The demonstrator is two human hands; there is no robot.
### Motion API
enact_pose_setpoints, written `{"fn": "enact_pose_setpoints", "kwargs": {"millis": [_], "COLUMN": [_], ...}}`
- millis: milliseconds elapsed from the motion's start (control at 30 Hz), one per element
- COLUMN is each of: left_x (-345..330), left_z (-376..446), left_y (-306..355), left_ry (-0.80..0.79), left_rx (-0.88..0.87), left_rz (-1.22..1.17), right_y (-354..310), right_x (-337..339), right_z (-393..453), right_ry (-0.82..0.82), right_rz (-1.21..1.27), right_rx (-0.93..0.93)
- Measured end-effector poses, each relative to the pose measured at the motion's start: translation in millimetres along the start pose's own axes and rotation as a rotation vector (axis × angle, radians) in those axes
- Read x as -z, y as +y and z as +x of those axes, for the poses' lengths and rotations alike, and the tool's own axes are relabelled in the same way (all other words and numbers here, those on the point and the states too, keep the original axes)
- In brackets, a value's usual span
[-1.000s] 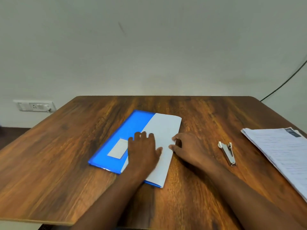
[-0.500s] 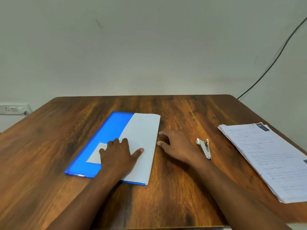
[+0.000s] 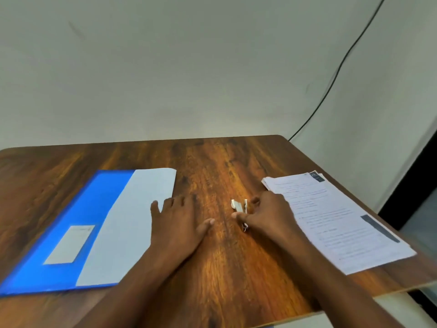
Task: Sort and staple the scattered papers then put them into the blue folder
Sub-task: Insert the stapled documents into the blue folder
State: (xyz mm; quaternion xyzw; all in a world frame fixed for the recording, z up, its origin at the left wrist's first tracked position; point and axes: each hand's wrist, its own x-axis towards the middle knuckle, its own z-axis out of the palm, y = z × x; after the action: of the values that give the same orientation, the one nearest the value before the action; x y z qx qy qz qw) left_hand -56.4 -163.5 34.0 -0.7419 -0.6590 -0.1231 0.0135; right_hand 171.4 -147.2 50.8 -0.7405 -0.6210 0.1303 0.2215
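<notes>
Wooden table (image 3: 224,268) under both hands, pale wall behind. Right hand (image 3: 267,218) pinches the small stapler (image 3: 239,207) between thumb and fingers; printed papers (image 3: 331,223) lie just right of it. Left hand (image 3: 177,223) rests flat, fingers relaxed, its outer edge over the blue folder (image 3: 78,228) stretching leftward.

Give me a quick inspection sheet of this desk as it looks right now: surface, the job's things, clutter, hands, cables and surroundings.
Surface: brown wooden table, grain visible.
Job's things: blue folder lies closed at the left, with a white label and a pale flap; paper stack lies at the right; stapler lies between them.
Clutter: nothing seen.
Hands: left hand rests flat, partly on the folder's edge; right hand pinches the stapler.
Cables: a black cable runs down the wall behind the table.
Surroundings: plain pale wall.
</notes>
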Motion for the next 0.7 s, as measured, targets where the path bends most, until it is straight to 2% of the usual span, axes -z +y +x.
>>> {"fn": "enact_pose_setpoints", "kwargs": {"millis": [167,367,500,700], "left_x": [-20.4,-24.0,-25.4,-27.7], "left_z": [5.0,2.9,2.6,2.5], "left_y": [5.1,7.4,6.2,5.4], "left_ry": [-0.037,-0.025,-0.037,-0.047], "left_rx": [-0.011,0.014,0.021,0.033], "left_rz": [0.008,-0.030,-0.038,-0.029], "right_y": [-5.5,2.1,1.0,-10.9], "right_x": [-0.7,6.6,6.8,-5.4], "right_z": [14.3,66.5,104.5,140.9], "right_ry": [0.033,0.008,0.110,0.202], "right_rz": [-0.101,0.037,0.125,0.105], "right_rx": [0.008,-0.063,-0.081,-0.096]}}
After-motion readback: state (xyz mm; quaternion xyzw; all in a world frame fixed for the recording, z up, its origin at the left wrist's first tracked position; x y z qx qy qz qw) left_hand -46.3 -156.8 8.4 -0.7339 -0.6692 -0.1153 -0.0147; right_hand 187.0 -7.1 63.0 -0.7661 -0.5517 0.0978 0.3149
